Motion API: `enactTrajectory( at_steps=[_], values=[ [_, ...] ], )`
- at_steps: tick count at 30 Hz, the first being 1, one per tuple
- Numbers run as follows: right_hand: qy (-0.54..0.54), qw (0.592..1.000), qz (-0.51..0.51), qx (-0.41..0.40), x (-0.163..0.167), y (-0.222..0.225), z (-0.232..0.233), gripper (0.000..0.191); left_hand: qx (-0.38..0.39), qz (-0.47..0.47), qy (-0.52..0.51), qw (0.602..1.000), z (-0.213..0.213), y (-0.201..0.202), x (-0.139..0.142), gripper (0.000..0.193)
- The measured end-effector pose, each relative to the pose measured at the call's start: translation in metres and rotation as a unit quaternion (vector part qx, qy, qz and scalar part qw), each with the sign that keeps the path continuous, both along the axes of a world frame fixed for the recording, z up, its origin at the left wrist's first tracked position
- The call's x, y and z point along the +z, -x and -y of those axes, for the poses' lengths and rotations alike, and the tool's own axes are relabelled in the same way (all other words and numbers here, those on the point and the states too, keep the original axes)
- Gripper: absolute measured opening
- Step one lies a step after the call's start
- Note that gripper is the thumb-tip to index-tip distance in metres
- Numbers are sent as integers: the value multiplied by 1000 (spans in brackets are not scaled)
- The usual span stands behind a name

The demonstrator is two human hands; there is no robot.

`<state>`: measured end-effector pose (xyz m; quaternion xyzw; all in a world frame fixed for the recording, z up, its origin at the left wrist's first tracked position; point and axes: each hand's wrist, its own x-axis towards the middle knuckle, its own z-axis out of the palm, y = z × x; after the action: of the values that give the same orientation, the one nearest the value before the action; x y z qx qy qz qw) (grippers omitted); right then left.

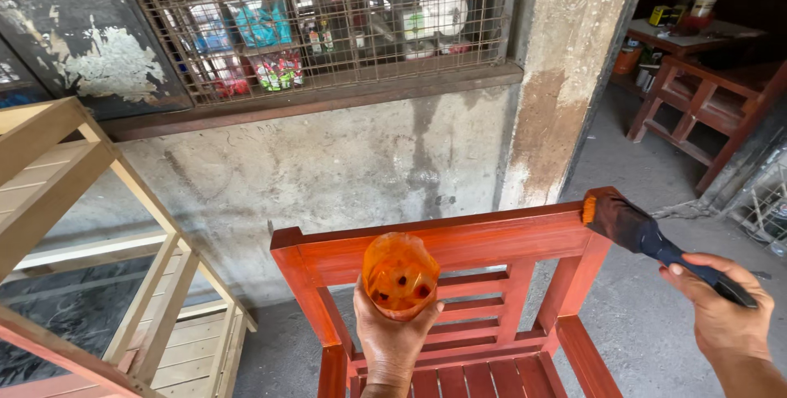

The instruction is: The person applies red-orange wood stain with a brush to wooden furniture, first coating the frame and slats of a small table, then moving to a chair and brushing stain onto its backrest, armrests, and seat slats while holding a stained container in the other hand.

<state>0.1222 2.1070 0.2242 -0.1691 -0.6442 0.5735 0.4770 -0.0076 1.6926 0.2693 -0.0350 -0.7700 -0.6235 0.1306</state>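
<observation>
The red-stained wooden chair (459, 283) stands straight in front of you, its back toward the grey concrete wall (328, 168) and its top rail running left to right across your view. Take that rail as your landmark.

To the left of the chair, well apart from it, stands an unpainted pale wood frame (98, 250) on the floor. Behind and above the chair a wire-mesh window (311, 21) shows packets and bottles on shelves inside. Far off to the right, beyond the pillar, sits another reddish wooden bench (705, 103).

Your right hand (725, 316) is closed around the dark handle of the paintbrush (648, 238). The brush's long axis slants up and to the left from your fingers (697, 271), so its stained bristle end rests at the right-hand end of the top rail, touching the corner. This hand is the nearer one to the wood.

Your left hand (392, 341) is wrapped from below around an orange translucent plastic container (399, 273), its mouth turned toward you, held in front of the middle of the rail, just below it.
</observation>
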Motion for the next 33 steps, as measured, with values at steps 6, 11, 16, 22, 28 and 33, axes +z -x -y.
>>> enactTrajectory(
  at_steps=[6,11,16,22,28,33],
  values=[
    [-17,994,-101,-48,-35,-1,25,16,29,-41,-7,999,15,4,-10,110],
    [-2,979,-141,-147,-83,14,70,14,49,-44,-26,998,54,6,-17,112],
    [-79,981,-79,-157,-96,63,140,17,79,-36,20,996,109,15,-25,114],
    [-105,986,-55,-116,-79,118,304,29,114,-64,13,991,171,21,-35,110],
    [-15,994,-84,62,-46,135,459,28,137,-52,4,989,222,21,-40,111],
    [-163,979,-48,114,-28,125,509,25,173,-69,-12,982,243,20,-46,106]
  ],
)
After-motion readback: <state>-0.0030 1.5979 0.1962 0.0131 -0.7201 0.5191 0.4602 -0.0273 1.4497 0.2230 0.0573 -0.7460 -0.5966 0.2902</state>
